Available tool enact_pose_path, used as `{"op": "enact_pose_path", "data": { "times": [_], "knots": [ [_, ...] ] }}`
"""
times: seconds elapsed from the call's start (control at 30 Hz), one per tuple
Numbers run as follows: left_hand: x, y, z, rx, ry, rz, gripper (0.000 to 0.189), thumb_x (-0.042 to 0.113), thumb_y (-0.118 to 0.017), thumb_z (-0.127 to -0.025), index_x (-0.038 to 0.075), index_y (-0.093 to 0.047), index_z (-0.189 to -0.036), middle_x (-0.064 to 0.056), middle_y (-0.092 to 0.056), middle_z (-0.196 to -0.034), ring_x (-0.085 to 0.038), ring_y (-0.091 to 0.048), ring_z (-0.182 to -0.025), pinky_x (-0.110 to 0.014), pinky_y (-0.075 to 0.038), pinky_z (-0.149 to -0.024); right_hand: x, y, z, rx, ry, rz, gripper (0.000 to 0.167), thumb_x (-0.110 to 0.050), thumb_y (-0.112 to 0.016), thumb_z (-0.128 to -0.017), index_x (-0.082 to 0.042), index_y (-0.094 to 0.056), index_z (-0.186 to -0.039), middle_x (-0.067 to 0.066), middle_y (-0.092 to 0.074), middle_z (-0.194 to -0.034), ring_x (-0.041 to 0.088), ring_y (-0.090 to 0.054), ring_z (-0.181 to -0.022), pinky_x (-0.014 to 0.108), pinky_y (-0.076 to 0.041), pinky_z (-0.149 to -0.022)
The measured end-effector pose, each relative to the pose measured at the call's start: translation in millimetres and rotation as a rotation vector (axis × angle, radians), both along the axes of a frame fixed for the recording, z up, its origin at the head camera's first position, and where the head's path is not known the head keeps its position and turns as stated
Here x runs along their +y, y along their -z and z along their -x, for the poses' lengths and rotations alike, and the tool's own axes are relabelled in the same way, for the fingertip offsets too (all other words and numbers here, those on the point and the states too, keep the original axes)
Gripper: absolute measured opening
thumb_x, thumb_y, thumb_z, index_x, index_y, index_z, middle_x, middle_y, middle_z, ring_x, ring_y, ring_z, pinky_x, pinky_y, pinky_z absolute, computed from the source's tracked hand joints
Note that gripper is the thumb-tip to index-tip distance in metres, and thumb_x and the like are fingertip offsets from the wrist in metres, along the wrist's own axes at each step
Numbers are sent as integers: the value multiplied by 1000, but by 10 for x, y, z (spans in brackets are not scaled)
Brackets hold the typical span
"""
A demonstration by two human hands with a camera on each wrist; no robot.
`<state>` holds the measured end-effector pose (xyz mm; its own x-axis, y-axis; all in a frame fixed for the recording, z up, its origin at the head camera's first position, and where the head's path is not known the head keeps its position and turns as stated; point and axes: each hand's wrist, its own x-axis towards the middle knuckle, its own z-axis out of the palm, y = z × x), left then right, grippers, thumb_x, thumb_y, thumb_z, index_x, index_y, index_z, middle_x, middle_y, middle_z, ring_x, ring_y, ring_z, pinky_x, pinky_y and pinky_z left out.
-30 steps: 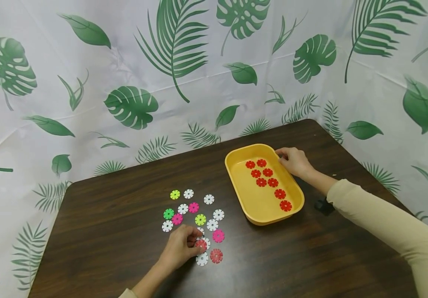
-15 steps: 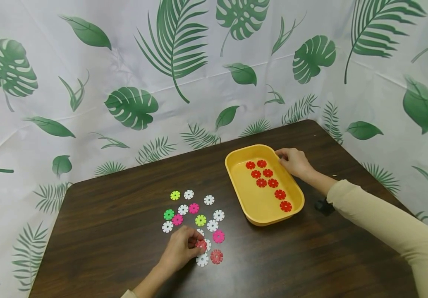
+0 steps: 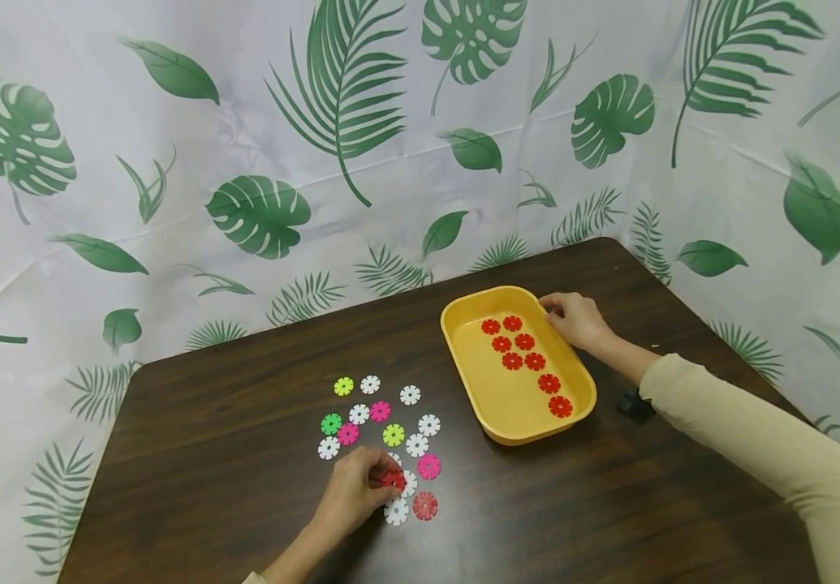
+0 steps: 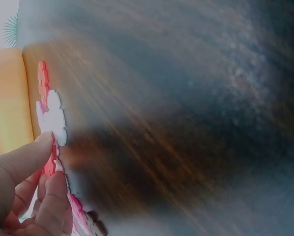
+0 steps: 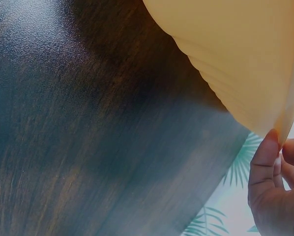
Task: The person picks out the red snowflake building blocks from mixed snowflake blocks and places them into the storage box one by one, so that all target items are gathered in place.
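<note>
My left hand [image 3: 352, 491] pinches a notched red disc [image 3: 394, 479] between thumb and fingers, over the near end of a group of flat notched discs. White discs [image 3: 396, 512] lie beside and under it, and another red disc [image 3: 425, 506] is just to its right. In the left wrist view the pinched red disc [image 4: 50, 168] shows edge-on between thumb and fingertips. My right hand [image 3: 580, 320] grips the far right rim of a yellow tray [image 3: 476, 389]. Several red discs [image 3: 512, 361] lie flat inside. The right wrist view shows thumb and fingers on the tray rim [image 5: 287, 115].
Left of the tray lie more discs: pink [image 3: 429, 466], yellow [image 3: 394, 435], green [image 3: 331, 423] and several white [image 3: 410, 395]. A small black object [image 3: 635, 407] sits by the right forearm. The dark wooden table [image 3: 244, 422] backs onto a leaf-print cloth [image 3: 390, 146].
The pinched red disc has lost its pale shine and looks a deeper red. Both hands keep nearly the same place; the head view has tipped up slightly.
</note>
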<state>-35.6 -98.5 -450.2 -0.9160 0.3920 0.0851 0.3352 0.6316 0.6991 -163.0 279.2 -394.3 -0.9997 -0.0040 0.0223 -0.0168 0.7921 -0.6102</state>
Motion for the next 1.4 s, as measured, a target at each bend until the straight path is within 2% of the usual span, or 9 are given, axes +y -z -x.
{"op": "enact_pose_path", "data": {
  "times": [0.4, 0.6, 0.77, 0.93, 1.2, 1.4],
  "knots": [
    [-35, 18, 16, -4, 1, -24, 23, 4, -85, -63, 6, -68, -79, -2, -60, -76, -10, -61, -67, -17, -52, -59, 5, 37, 16, -2, 9, -11, 33, -3, -54, -93, 8, -55, -124, 18, -58, -86, 23, -52, -69, 25, -48, -58],
    [-42, 19, 32, -42, 3, -56, 21, 1, -82, -65, 5, -68, -79, -3, -63, -76, -7, -61, -66, -17, -52, -59, -1, 41, 20, 7, 7, -11, 32, -2, -55, -93, 8, -55, -123, 18, -58, -85, 22, -52, -68, 26, -48, -58],
    [-50, 12, 47, -106, -1, -83, 16, -2, -79, -69, 4, -69, -80, -3, -65, -75, -1, -57, -64, -17, -51, -57, -2, 36, 10, 12, 3, -13, 32, -2, -55, -92, 9, -55, -123, 17, -57, -82, 22, -51, -67, 25, -47, -56],
    [-63, -15, 87, -190, -19, -127, 12, -3, -74, -74, 1, -69, -83, -5, -66, -75, -2, -56, -63, -17, -50, -57, -4, 39, 14, 15, 7, -11, 32, -2, -54, -93, 9, -55, -123, 16, -56, -81, 21, -51, -66, 25, -47, -56],
    [-2, -160, 216, -341, -140, -319, 16, -5, -70, -78, -7, -65, -93, -13, -66, -82, -11, -59, -68, -21, -51, -57, 6, 54, 23, 5, 4, -11, 32, -2, -53, -93, 9, -54, -124, 17, -57, -82, 22, -51, -66, 25, -47, -55],
    [174, -309, 353, -427, -208, -440, 23, -1, -69, -81, -9, -63, -102, -12, -67, -87, -14, -63, -75, -25, -54, -66, 10, 55, 24, 2, 4, -18, 32, -2, -53, -93, 9, -54, -124, 17, -57, -83, 22, -51, -66, 25, -47, -55]
  ]
}}
